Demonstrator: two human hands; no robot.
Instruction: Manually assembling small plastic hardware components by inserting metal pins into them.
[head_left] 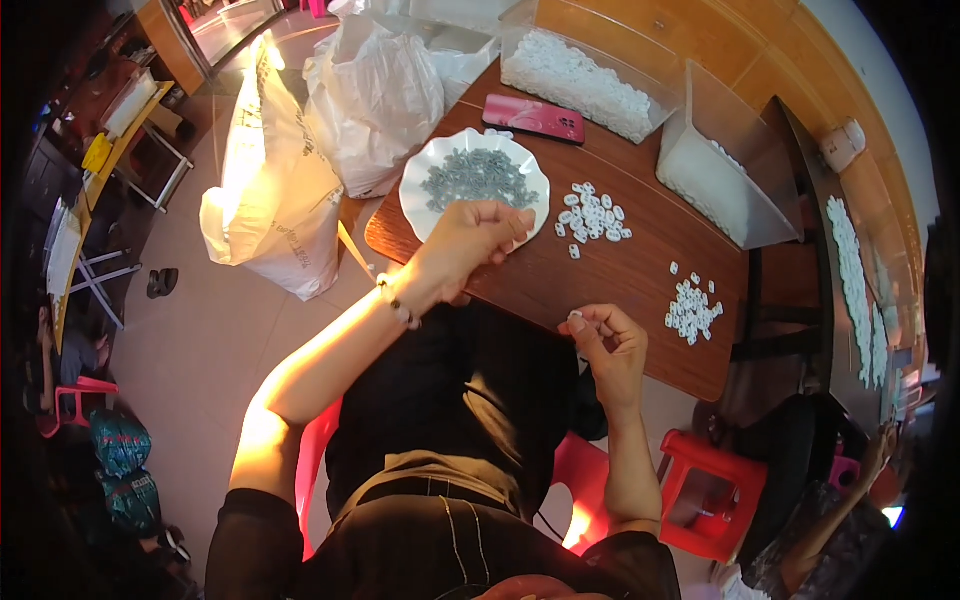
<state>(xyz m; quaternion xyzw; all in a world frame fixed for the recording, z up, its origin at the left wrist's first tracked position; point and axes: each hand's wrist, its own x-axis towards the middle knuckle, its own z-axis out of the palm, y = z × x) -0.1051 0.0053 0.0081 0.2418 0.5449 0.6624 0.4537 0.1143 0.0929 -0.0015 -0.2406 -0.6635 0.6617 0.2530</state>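
My left hand (472,243) hovers over the near edge of a scalloped white plate (412,190), fingers closed in a pinch. What it holds, if anything, is too small to make out. Small grey-blue pieces (478,178) are heaped on that plate. At the table's front edge my right hand (615,350) pinches a small white plastic piece (575,315) between thumb and fingers. Beyond it on the brown table (540,290) lies a loose pile of small white pieces with holes (597,217). A second pile of similar white pieces (692,312) sits farther right.
A pink phone (535,118) lies behind the plate. Two clear bins of white pieces, one at the back (575,85) and one at the right (705,185), border the table. White sacks (275,190) stand left. A red stool (712,495) is at the right; another person's arm (835,520) shows lower right.
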